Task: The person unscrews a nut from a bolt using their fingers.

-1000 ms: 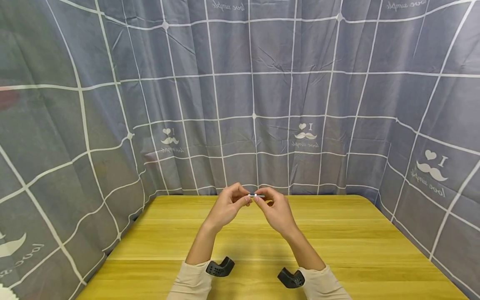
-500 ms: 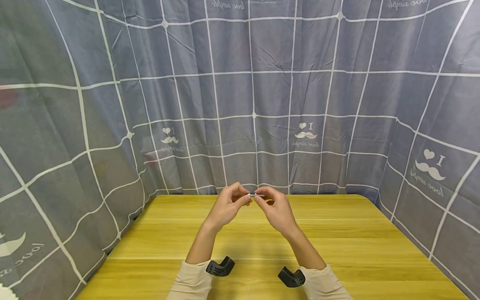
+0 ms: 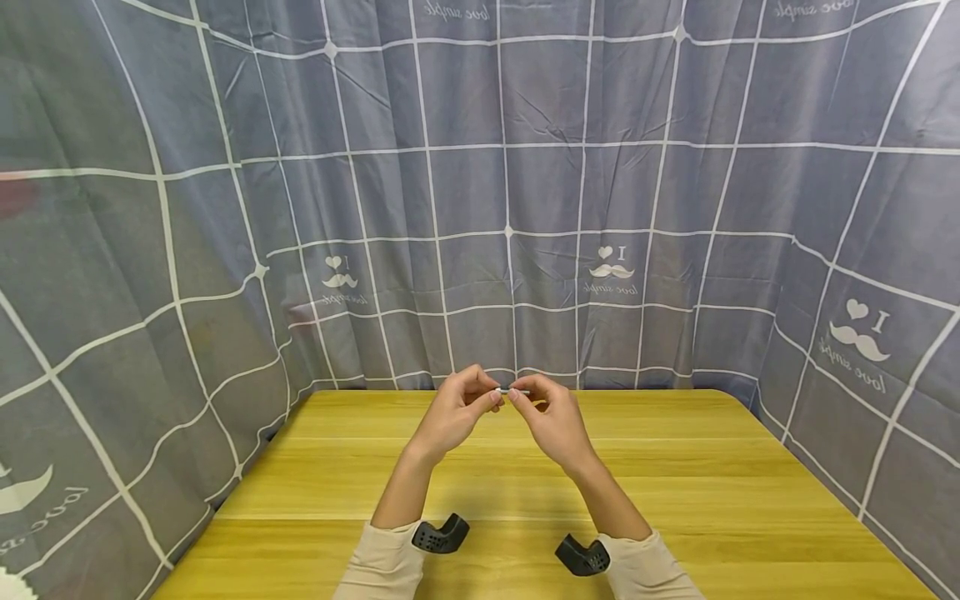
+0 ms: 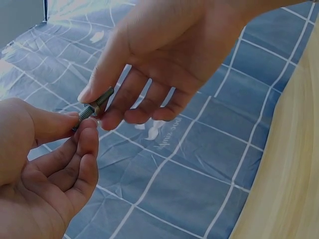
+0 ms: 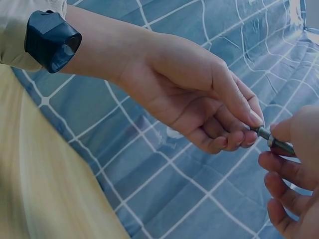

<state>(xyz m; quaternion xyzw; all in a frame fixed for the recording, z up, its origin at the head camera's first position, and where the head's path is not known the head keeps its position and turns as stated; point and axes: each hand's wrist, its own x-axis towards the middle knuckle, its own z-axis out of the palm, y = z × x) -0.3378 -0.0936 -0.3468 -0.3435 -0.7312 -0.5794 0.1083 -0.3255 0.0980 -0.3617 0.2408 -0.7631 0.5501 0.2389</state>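
A small metal bolt [image 4: 85,113] with visible thread is held between both hands, lying nearly level in the head view. My left hand [image 3: 452,414] pinches one end between thumb and fingertips, hiding that end. Along its shank sits a ring-shaped nut [image 5: 270,141]. There, the thumb and fingertips of my right hand [image 3: 553,423] pinch close around it, and the bolt's other end sticks out past them. The remaining fingers of both hands are loosely bent.
Under the hands is a yellow wood-grain table [image 3: 480,492]. A grey curtain with white grid lines [image 3: 465,192] hangs behind and at both sides. Black devices [image 3: 441,533] are strapped at both wrists, over beige sleeves [image 3: 381,567].
Both arms stay in place. Only the right thumb and fingertips shift slightly at the bolt; the left grip looks the same.
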